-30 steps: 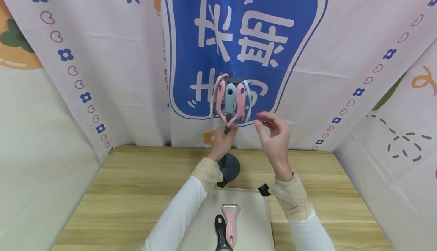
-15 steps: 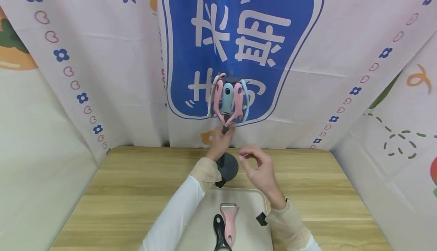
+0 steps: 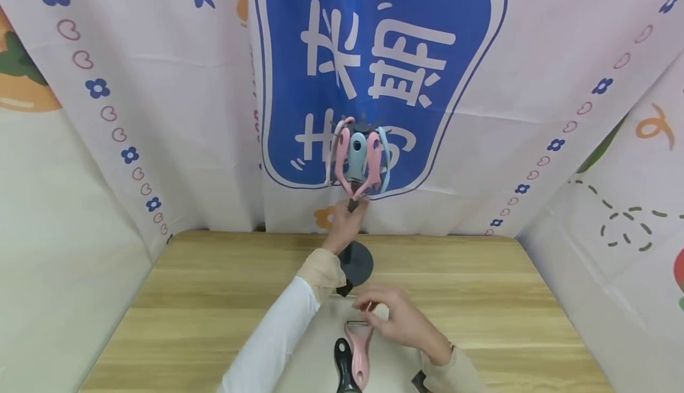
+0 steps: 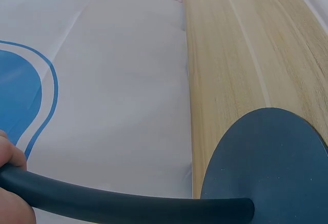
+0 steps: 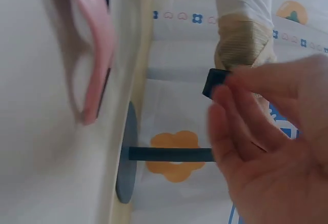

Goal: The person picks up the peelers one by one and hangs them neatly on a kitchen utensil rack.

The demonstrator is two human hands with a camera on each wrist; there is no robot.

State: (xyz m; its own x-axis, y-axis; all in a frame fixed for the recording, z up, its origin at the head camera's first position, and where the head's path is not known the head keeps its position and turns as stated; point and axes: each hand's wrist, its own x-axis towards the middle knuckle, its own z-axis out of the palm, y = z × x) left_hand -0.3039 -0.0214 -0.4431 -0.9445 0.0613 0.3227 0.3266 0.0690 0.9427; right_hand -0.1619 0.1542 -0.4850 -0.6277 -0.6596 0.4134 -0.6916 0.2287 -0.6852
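Note:
My left hand grips the dark upright pole of a stand, whose round base sits on the table. Pink and light blue peelers hang around its top. Down over the tray, my right hand has bent fingers with nothing between them. Its fingertips are close to the blade end of a pink peeler lying there. That pink peeler shows at the left of the right wrist view. Beside it lies a black-handled tool, its lower end cut off by the frame.
The stand is at the back of the wooden table, behind the tray. A printed cloth hangs just beyond the table's far edge. Small black blocks are on the wristbands, one at the left wrist.
My right hand has come down from beside the hanging peelers to the tray, near the lying pink peeler. The left hand has kept its grip on the pole.

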